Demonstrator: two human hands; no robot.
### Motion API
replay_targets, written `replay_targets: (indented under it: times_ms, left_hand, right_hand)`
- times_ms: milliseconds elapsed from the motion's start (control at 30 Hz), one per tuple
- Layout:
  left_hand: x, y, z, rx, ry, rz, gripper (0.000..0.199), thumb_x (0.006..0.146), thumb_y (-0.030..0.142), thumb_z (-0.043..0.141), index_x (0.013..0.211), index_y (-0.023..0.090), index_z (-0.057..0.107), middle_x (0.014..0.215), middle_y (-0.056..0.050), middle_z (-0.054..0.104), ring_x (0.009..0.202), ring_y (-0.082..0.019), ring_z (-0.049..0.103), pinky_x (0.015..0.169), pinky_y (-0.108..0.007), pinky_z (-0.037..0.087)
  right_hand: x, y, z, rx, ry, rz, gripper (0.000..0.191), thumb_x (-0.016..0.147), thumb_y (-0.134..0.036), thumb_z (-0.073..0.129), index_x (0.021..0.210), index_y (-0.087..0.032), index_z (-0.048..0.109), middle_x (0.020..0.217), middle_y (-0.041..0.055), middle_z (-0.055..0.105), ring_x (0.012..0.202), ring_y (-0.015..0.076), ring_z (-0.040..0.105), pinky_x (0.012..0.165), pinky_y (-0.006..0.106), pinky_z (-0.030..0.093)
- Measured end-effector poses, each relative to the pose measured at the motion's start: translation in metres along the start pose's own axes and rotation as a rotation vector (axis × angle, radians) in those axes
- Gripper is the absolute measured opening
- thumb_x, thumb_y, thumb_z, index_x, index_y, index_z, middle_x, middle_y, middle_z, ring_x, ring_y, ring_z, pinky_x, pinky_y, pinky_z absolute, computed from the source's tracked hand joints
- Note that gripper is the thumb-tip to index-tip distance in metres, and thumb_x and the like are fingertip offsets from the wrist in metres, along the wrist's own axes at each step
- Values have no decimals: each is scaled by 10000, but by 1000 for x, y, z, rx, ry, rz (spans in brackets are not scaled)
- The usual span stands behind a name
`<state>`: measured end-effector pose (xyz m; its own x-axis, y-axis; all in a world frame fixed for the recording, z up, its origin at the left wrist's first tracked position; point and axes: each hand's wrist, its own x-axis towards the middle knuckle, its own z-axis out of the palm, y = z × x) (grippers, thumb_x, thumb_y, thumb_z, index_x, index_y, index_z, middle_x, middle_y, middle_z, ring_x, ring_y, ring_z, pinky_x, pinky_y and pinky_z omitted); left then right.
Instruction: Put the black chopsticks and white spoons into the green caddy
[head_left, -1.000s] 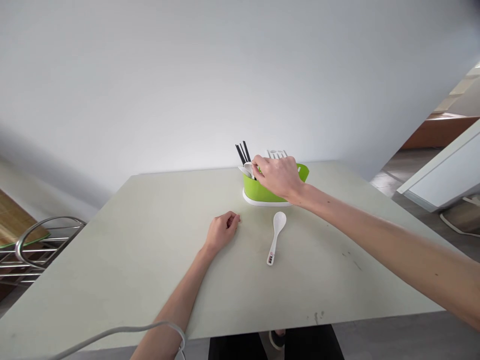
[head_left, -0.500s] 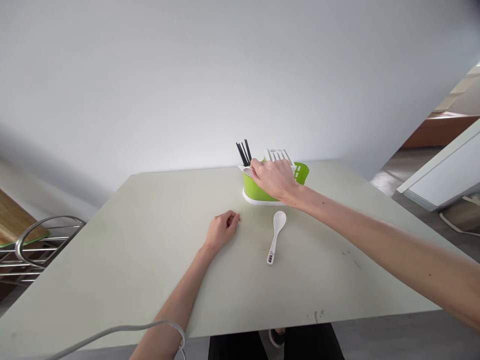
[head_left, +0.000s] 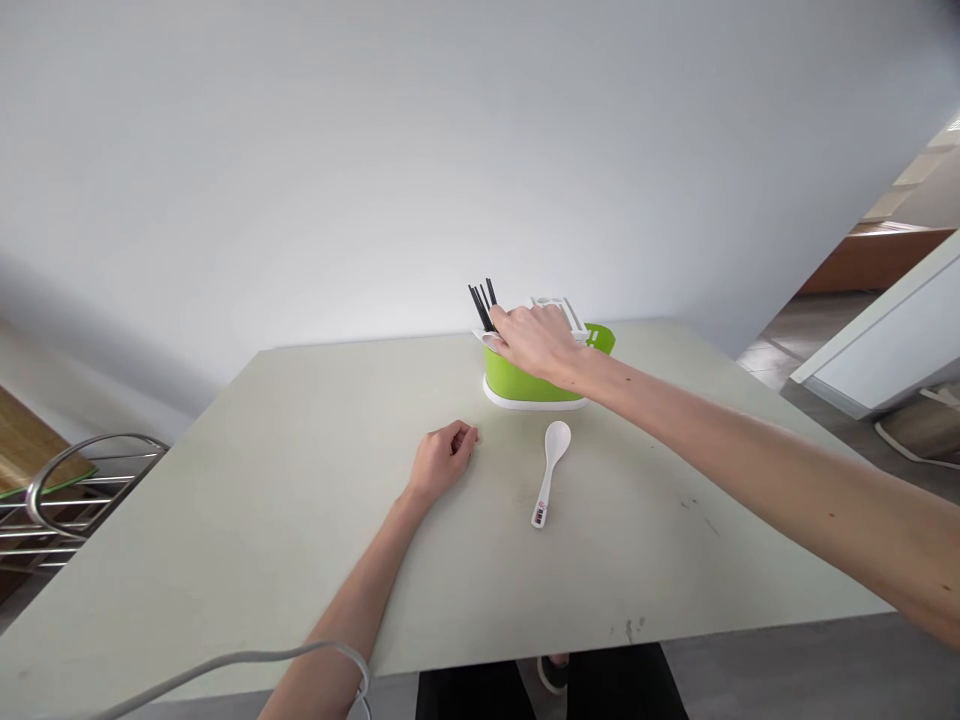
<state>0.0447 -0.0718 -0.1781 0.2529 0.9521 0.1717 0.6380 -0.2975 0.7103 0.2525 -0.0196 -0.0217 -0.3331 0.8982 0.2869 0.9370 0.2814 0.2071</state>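
Observation:
A green and white cutlery holder [head_left: 514, 382] stands upright at the back of the table, with several black chopsticks [head_left: 480, 307] leaning out of its left end. My right hand [head_left: 540, 340] reaches over the holder from the right, its fingers bent down at the left part beside the chopsticks. What those fingers grip, if anything, is hidden behind the hand. On the tabletop in front of the holder lies a white spoon [head_left: 556, 445], bowl pointing away from me, touched by neither hand. My left hand [head_left: 442, 460] rests on the table left of the spoon, fingers curled, nothing visible in them.
The pale table [head_left: 315, 480] meets a white wall [head_left: 375, 200] at its back edge. A grey cable [head_left: 247, 657] crosses my left forearm. Beside the table on the left stands a metal rack [head_left: 97, 480] with a wooden board [head_left: 34, 445].
My right hand has shifted slightly up and to the left over the holder. My left hand and the spoon stay in place.

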Motion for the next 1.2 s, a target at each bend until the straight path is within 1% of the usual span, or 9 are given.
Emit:
replay_targets:
  times_ms: [133, 267, 400, 533, 667, 867, 967, 1067, 1200]
  left_hand:
    - [0, 0, 0, 8, -1, 2, 358, 991, 464, 462, 831, 220, 669, 657, 11, 634, 590, -144, 507, 626, -282, 385]
    - [0, 2, 0, 14, -1, -5, 351, 991, 454, 465, 834, 219, 673, 655, 15, 635, 588, -141, 501, 633, -278, 386]
    - [-1, 2, 0, 18, -2, -2, 355, 993, 454, 462, 828, 219, 673, 663, 11, 640, 589, -141, 506, 633, -276, 388]
    - [0, -1, 1, 23, -3, -2, 356, 995, 459, 466, 845, 221, 683, 668, 8, 646, 592, -145, 515, 635, -276, 389]
    - [1, -3, 1, 27, -4, 3, 357, 996, 456, 465, 843, 220, 685, 664, 9, 642, 587, -144, 509, 630, -277, 383]
    - [0, -1, 1, 15, -3, 5, 354, 995, 458, 465, 837, 221, 675, 657, 12, 637, 582, -144, 507, 627, -278, 380]
    - [0, 0, 1, 16, -2, 3, 354, 994, 457, 463, 830, 223, 672, 658, 11, 639, 583, -145, 508, 626, -279, 376]
    - [0, -1, 2, 24, -2, 1, 345, 993, 450, 465, 828, 225, 667, 659, 12, 641, 586, -145, 511, 630, -280, 375]
    - [1, -4, 3, 27, -5, 15, 352, 998, 452, 461, 828, 222, 666, 667, 9, 644, 588, -144, 508, 629, -283, 377]
  right_hand:
    - [2, -1, 0, 2, -12, -3, 246, 1010, -144, 466, 1211, -137, 607, 933, 176, 757, 844, 309, 730, 652, 316, 340]
    - [3, -4, -1, 63, -48, -36, 241, 972, -112, 492, 1165, -163, 627, 958, 148, 758, 836, 290, 719, 665, 314, 351]
    - [5, 1, -5, 116, 43, 28, 249, 985, -140, 482, 1179, -163, 637, 1043, 148, 760, 845, 284, 707, 668, 322, 373]
    - [12, 13, -7, 114, 115, 42, 294, 973, -165, 520, 1235, -135, 651, 1175, 162, 737, 980, 303, 687, 716, 344, 415]
    - [20, 16, 0, 65, 34, -10, 295, 1005, -220, 520, 1205, -108, 706, 1190, 186, 734, 1080, 326, 655, 838, 375, 432]
    - [31, 5, 6, -30, -40, -81, 382, 1036, -269, 473, 1205, -42, 730, 1228, 256, 723, 1187, 360, 612, 958, 421, 389]
    - [35, 2, 7, -25, -95, -78, 393, 1035, -288, 476, 1193, -46, 741, 1231, 266, 724, 1175, 362, 631, 941, 416, 392]
    - [37, 2, 8, -15, -132, -68, 397, 1043, -319, 474, 1145, -70, 766, 1174, 258, 745, 1099, 352, 678, 884, 398, 409]
    - [37, 4, 10, 1, -152, -61, 493, 1076, -370, 390, 1096, -78, 786, 1098, 252, 760, 1015, 337, 710, 809, 377, 419]
